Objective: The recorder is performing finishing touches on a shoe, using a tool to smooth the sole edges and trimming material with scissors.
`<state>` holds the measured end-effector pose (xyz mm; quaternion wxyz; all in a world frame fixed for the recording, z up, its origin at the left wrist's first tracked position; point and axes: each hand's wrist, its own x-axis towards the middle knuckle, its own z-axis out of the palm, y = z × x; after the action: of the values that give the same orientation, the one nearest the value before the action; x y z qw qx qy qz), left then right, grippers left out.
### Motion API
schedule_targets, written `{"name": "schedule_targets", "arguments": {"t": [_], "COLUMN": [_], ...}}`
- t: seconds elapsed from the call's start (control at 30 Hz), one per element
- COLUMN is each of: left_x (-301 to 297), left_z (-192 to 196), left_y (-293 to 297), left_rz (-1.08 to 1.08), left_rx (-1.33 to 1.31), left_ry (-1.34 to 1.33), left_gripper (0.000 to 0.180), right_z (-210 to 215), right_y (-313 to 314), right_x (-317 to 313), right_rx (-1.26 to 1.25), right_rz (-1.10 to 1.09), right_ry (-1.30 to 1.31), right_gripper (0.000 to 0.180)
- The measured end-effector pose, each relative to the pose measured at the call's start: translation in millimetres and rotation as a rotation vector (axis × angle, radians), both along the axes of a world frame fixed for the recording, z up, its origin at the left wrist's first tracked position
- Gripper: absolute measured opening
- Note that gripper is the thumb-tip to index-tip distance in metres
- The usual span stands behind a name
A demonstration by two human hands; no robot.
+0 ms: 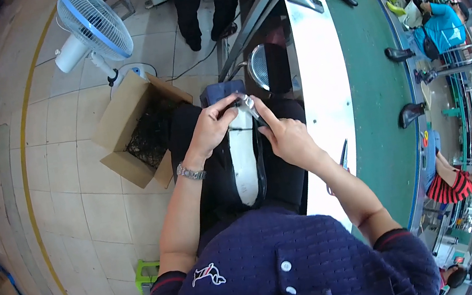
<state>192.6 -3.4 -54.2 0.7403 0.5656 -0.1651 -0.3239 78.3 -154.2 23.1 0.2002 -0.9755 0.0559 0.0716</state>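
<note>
A dark shoe (246, 167) lies sole up on my lap, its long white underside facing me and its black edge showing around it. At the far end, the fingers of my left hand (209, 129) are closed on the shoe's edge. My right hand (291, 138) is wrapped round a small shiny metal tool (249, 103), whose tip meets that same end of the shoe. Most of the tool is hidden by my fingers, so I cannot tell its exact kind. The two hands almost touch there.
Left of my legs stands an open cardboard box (125, 141) holding dark scraps, with a fan (93, 25) behind it. At right, a white ledge (322, 73) bears scissors (344, 156) and a phone (304, 1). Beyond runs a green conveyor (371, 90) with dark shoes; people work past it.
</note>
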Motion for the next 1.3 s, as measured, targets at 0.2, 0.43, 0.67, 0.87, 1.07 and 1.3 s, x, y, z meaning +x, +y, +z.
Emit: {"name": "schedule_targets", "arguments": {"t": [0.2,0.43,0.67,0.87,1.07,1.3], "left_x": [1.8,-0.1,-23.6,-32.9,-48.9,-56.8], "left_z": [-2.4,13.3,5.8,21.2,25.2,24.0], "left_y": [3.7,15.1,12.6,19.3,16.4,18.1], "left_rz": [-0.02,-0.144,-0.052,0.042,0.256,0.283], "left_rx": [0.102,0.078,0.055,0.357,0.408,0.558], "left_ry": [0.018,0.076,-0.175,-0.495,-0.652,-0.7], "left_gripper": [0.041,0.052,0.069,0.051,0.033,0.037], "right_z": [21.8,15.4,-57.7,-117.8,-115.3,-63.1], "right_y": [5.0,-22.1,-110.2,-111.5,-84.1,-84.4], "right_x": [10.0,-4.9,-76.8,-158.1,-264.7,-257.0], "right_rx": [0.205,0.159,-0.022,-0.009,-0.1,0.895], "right_rz": [-0.062,-0.017,-0.787,-0.81,-1.328,-1.366], "right_ry": [-0.229,-0.191,-0.022,-0.276,-0.152,-0.048], "right_gripper": [0.066,0.063,0.061,0.052,0.043,0.037]}}
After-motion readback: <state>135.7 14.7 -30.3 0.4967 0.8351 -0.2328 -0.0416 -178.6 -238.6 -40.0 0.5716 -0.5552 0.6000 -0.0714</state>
